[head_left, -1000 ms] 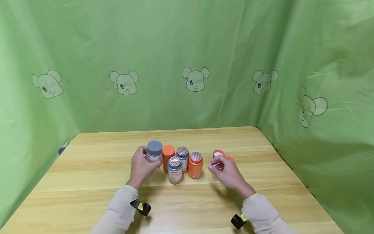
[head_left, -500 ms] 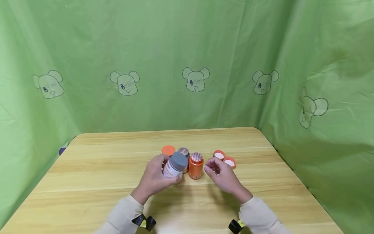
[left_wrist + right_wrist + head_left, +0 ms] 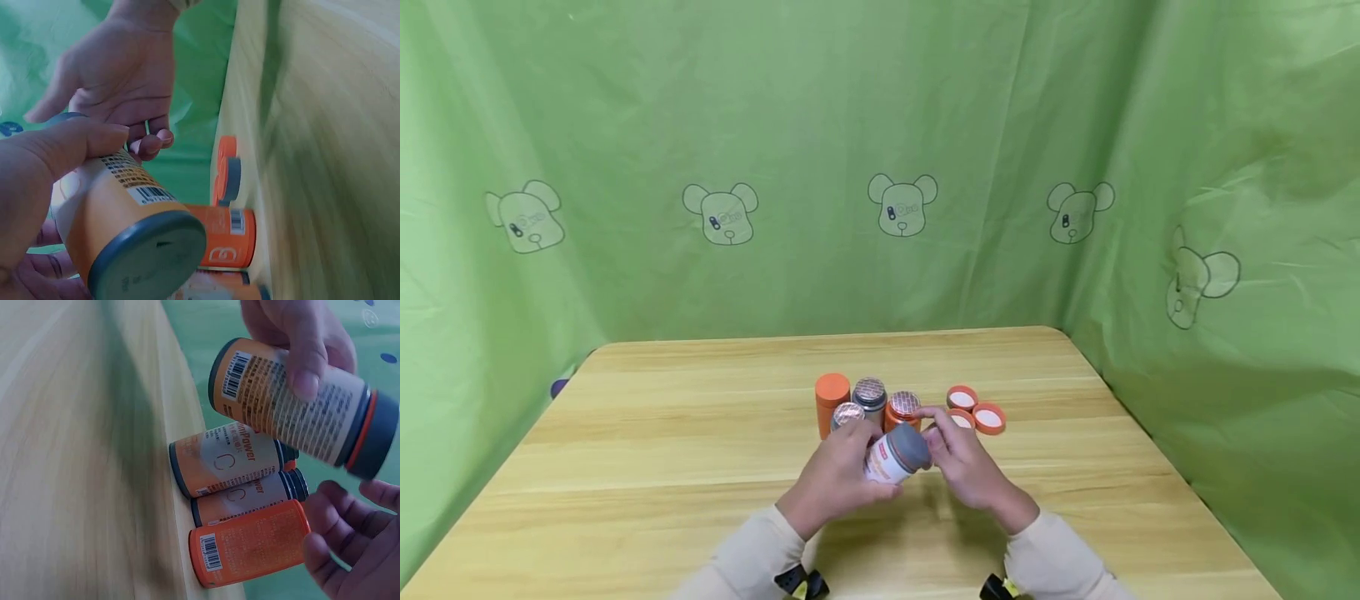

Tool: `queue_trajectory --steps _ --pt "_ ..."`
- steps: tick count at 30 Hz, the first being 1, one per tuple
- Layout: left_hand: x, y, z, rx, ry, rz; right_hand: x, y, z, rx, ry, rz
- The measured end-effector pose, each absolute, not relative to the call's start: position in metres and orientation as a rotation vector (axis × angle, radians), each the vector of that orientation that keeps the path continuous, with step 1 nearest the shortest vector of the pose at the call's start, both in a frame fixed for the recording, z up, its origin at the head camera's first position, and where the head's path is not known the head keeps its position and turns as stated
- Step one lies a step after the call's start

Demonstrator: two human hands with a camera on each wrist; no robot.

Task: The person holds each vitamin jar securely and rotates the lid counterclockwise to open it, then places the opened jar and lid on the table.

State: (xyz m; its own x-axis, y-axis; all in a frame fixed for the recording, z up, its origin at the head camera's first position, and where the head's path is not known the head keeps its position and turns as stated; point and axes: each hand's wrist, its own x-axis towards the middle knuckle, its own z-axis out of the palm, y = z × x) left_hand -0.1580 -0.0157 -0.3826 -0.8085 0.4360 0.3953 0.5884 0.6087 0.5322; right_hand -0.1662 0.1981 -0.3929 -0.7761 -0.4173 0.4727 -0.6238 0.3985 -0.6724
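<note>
My left hand grips an orange-and-white pill bottle, tilted with its grey lid toward the right. The bottle is held up off the table, in front of the other bottles. Beside that lid is my right hand, its fingertips right at the lid's edge. In the right wrist view the right hand's fingers are spread and relaxed, wrapped round nothing. The left thumb lies along the printed label.
Behind stand an orange bottle with its lid on and foil-sealed lidless bottles: one orange, two grey-necked, the back one and the front one. Three lids, white liners up, lie at right, including the rightmost lid.
My left hand has carried the bottle rightward from the left of the group and tipped it toward the right hand. The right hand has shifted slightly left, uncovering the loose lids.
</note>
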Motion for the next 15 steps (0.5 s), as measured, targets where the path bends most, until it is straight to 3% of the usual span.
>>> queue_trajectory --steps 5,15 --pt "-0.157 -0.007 -0.385 -0.863 -2.622 -0.874 -0.161 0.195 -0.393 0.951 -2.463 1.105" --pt "-0.156 -0.001 -0.391 -0.838 -2.714 -0.872 -0.159 0.189 -0.392 0.619 -2.703 1.034"
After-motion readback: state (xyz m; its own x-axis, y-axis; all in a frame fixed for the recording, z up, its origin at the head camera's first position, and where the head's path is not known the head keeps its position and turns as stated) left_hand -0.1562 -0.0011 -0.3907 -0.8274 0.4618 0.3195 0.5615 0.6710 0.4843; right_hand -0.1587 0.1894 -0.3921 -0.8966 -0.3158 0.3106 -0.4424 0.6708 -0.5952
